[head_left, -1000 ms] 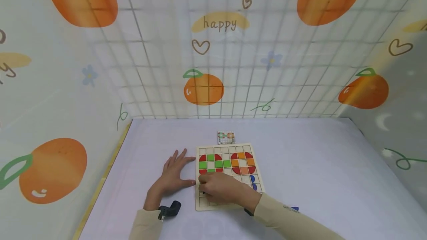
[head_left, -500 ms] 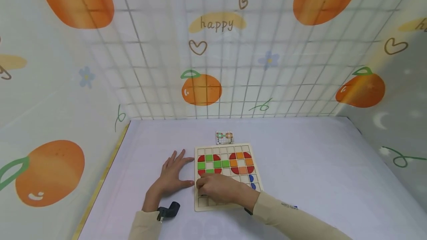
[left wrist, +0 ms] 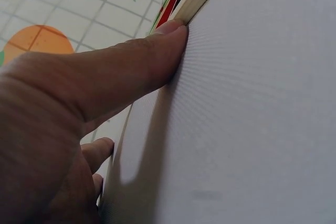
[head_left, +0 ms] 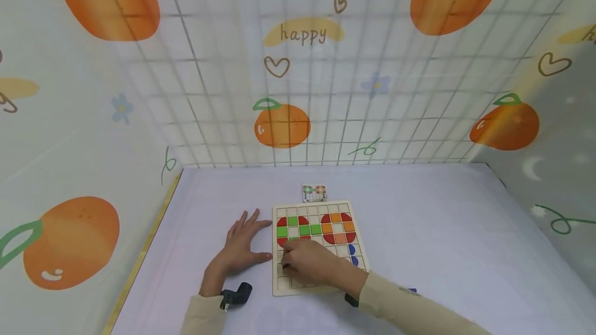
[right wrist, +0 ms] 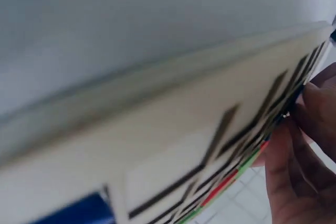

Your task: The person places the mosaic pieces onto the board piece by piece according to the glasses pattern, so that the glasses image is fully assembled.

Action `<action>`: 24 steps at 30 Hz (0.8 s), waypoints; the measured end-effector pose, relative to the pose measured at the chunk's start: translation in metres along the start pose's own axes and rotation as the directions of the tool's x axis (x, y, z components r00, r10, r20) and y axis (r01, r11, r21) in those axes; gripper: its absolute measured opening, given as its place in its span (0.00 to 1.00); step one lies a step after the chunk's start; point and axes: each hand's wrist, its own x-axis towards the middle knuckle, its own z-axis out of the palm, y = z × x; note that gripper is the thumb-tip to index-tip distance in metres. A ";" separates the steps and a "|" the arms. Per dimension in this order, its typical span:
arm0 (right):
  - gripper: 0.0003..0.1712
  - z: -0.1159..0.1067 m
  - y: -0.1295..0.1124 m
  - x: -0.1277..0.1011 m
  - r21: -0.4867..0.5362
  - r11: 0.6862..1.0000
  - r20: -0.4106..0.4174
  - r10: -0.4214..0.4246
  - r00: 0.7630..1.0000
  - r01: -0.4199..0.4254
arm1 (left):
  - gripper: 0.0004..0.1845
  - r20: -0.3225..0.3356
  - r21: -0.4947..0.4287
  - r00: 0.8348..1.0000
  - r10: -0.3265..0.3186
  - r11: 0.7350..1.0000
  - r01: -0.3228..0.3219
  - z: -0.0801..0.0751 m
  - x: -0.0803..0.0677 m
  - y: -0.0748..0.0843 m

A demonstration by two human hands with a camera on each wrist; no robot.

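Observation:
A pale square grid board [head_left: 275,283] bears a ring of red and green tiles [head_left: 304,230] and a ring of red and orange tiles [head_left: 348,226]. Two rounded blue tiles [head_left: 352,249] sit at its right side. My left hand [head_left: 239,241] lies beside the board, fingers spread, and in the left wrist view the thumb [left wrist: 142,66] touches its edge. My right hand [head_left: 311,262] reaches over the lower left cells with curled fingers. In the right wrist view its fingertips pinch a small dark blue tile [right wrist: 299,96], mostly hidden, at the board's surface.
A small pattern card [head_left: 314,192] with a similar two-ring picture lies behind the board. Another blue piece [head_left: 412,290] shows partly behind the right sleeve [head_left: 396,296]. A printed curtain [head_left: 214,92] encloses the table at the back and sides.
Over the lower left cells, my right hand first shifts slightly left, then slightly back right, staying at the board. My left hand keeps its place at the edge. The view sways a little.

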 end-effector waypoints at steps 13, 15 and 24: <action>0.12 -0.007 0.002 0.001 0.059 0.998 0.106 0.026 0.994 -0.033 | 0.43 -0.009 0.000 1.000 -0.007 1.000 0.007 0.002 0.000 0.001; 0.13 -0.007 0.001 0.000 0.054 0.998 0.103 0.031 0.994 -0.037 | 0.43 -0.010 0.000 1.000 -0.004 1.000 0.004 0.002 0.000 0.001; 0.13 -0.004 0.001 -0.009 0.023 0.997 0.053 0.074 0.996 -0.075 | 0.43 -0.009 -0.002 1.000 -0.009 1.000 0.009 -0.001 -0.001 0.003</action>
